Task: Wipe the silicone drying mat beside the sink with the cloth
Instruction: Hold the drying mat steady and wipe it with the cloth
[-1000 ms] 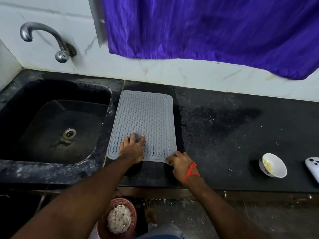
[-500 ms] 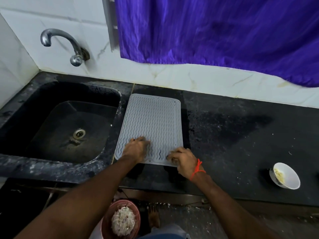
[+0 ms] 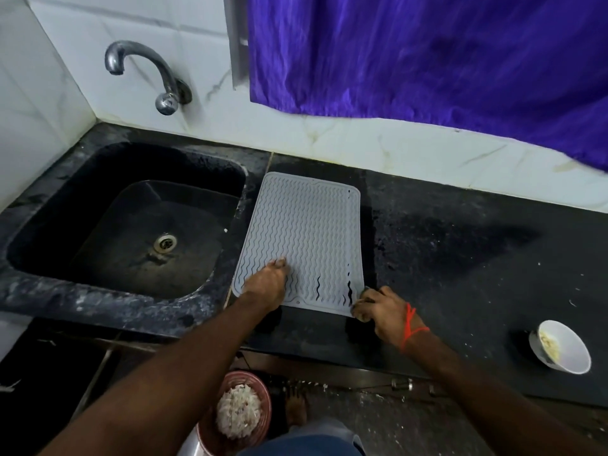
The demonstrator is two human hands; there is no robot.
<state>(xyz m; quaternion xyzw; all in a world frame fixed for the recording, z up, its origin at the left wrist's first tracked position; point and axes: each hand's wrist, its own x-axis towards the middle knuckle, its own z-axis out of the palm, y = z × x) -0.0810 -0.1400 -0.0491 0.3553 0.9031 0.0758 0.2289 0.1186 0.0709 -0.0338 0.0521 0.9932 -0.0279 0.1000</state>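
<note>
A grey silicone drying mat with wavy ridges lies flat on the black counter, right beside the sink. My left hand rests on the mat's near left part, fingertips bunched together and pressing down. My right hand, a red thread at its wrist, curls its fingers around the mat's near right corner. No cloth is visible in either hand or on the counter.
A curved metal tap juts from the tiled wall above the sink. A purple curtain hangs over the back wall. A white bowl stands at the counter's near right. Below the counter edge sits a reddish bowl of rice.
My left hand's fingers have drawn together from a flat spread. My right hand has slid from the mat's near edge to its right corner. The view has shifted right.
</note>
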